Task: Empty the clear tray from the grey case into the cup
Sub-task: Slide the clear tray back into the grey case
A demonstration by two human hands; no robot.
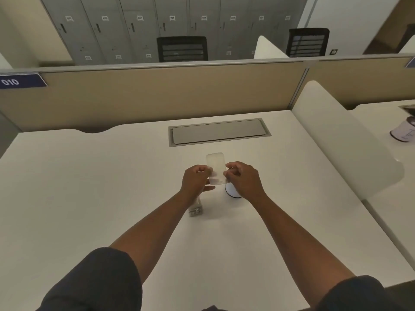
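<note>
Both hands hold a clear plastic tray [216, 165] upright above the white desk. My left hand [195, 178] pinches its left edge and my right hand [243, 177] pinches its right edge. Its contents cannot be made out. Below my right hand stands a white cup [231, 191] with a dark ring at its base, mostly hidden by the hand. A small clear-grey case [196, 209] with metal bits at its end lies on the desk under my left forearm, partly covered.
A grey cable-hatch lid [219, 131] is set into the white desk [112, 187] behind the hands. A beige partition [157, 95] closes the back and a white divider [341, 140] the right side. Another cup [404, 133] stands on the neighbouring desk.
</note>
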